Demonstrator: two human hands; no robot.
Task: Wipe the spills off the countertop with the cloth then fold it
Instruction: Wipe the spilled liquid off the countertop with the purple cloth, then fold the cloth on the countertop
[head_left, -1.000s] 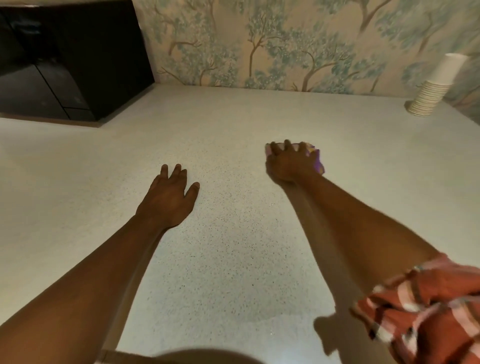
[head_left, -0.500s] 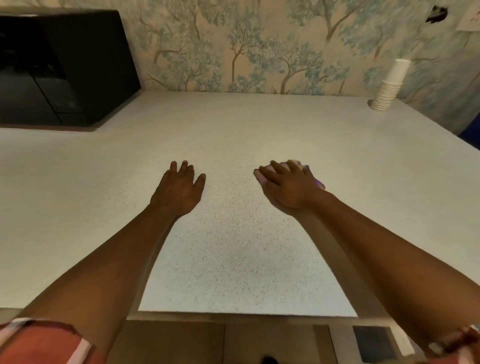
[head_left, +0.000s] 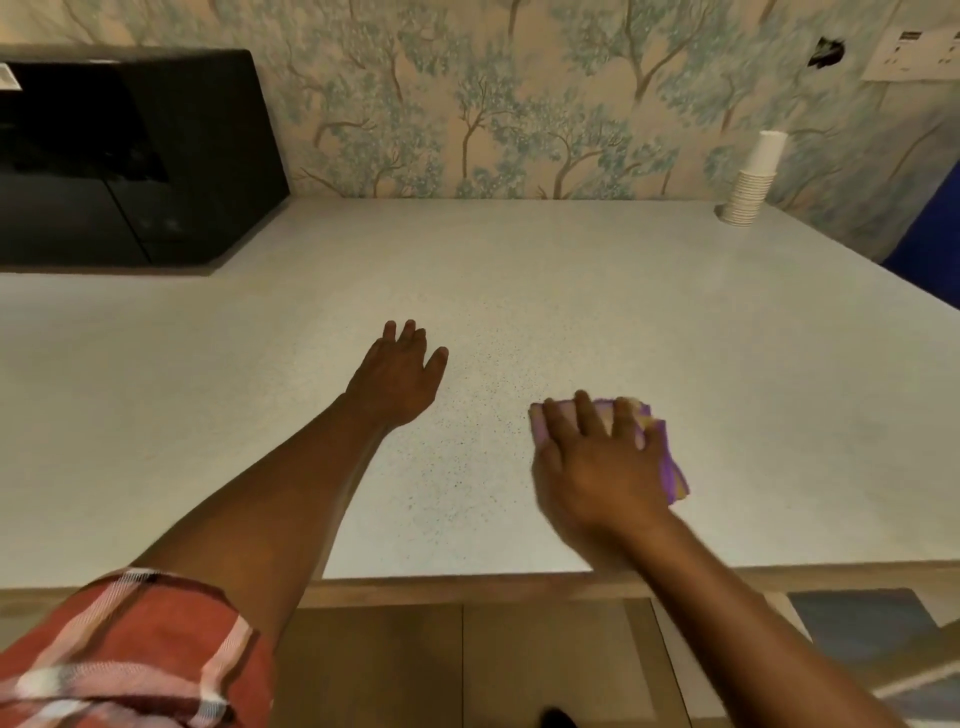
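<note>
A small purple and yellow cloth (head_left: 670, 467) lies bunched on the speckled white countertop (head_left: 519, 291), near the front edge. My right hand (head_left: 592, 467) presses flat on top of it with the fingers spread, covering most of it. My left hand (head_left: 397, 379) rests palm down on the bare countertop to the left of the cloth, fingers apart and holding nothing. No spill stands out on the surface.
A black microwave (head_left: 130, 166) stands at the back left against the tree-patterned wall. A stack of white paper cups (head_left: 753, 182) sits at the back right corner. The counter's wooden front edge (head_left: 467, 587) runs just below my right hand.
My right hand has dragged the cloth back toward the counter's front edge and slightly right. The left hand has stayed flat on the countertop. The view has tilted down.
</note>
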